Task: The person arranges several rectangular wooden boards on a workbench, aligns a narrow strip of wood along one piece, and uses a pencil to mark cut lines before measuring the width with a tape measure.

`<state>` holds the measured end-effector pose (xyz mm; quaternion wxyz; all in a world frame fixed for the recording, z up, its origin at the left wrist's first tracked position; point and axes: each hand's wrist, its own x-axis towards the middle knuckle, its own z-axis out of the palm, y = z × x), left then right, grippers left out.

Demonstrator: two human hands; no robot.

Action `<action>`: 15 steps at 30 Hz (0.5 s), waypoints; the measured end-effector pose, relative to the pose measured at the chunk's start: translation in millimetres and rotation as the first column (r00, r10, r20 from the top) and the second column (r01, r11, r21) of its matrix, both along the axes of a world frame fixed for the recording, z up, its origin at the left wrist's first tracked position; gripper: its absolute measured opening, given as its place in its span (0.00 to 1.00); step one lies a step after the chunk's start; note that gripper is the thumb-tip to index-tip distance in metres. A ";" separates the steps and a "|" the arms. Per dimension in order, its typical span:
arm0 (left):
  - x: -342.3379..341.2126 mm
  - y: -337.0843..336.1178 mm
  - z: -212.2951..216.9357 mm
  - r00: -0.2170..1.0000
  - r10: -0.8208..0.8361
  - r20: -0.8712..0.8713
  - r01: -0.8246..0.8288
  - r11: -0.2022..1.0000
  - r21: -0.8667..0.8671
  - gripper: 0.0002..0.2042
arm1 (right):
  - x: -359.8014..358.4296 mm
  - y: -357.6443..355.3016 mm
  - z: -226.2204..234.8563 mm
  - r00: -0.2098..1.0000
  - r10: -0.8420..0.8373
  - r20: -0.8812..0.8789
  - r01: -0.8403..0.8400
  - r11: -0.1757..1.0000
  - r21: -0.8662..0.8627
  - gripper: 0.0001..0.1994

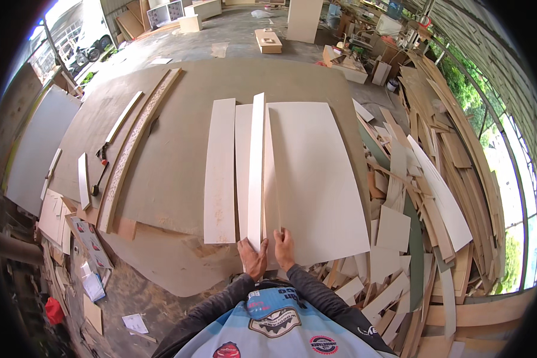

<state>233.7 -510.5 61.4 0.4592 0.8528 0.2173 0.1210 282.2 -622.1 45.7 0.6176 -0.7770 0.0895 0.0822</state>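
A broad, dusty worktable [179,131] stands in an open-sided workshop, a heap of wood offcuts [423,197] piled along its right side. On the worktable's right half lies a wide white panel [322,179], with a long white board [220,173] to its left. Between the middles of the two, a narrow white strip [256,161] points away from the worker, a thin tan strip [272,173] just to its right. The left hand [254,260] grasps the near end of the narrow white strip between thumb and fingers; the right hand [284,250] pinches the near end of the thin tan strip.
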 end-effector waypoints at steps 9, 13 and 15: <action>-5.4 5.6 -10.0 0.998 -0.020 -0.059 0.030 0.984 0.175 0.23 | -37.8 0.0 -5.7 0.951 0.193 0.243 -0.067 0.892 -0.448 0.37; 2.0 18.6 -12.4 0.997 -0.023 -0.069 0.036 0.981 0.191 0.23 | -33.9 -2.5 12.4 0.907 0.314 0.282 -0.092 0.799 -0.594 0.37; -1.9 31.0 -22.1 0.997 -0.054 0.053 0.041 0.975 0.218 0.23 | -33.8 -6.0 19.0 0.880 0.395 0.266 -0.135 0.742 -0.656 0.38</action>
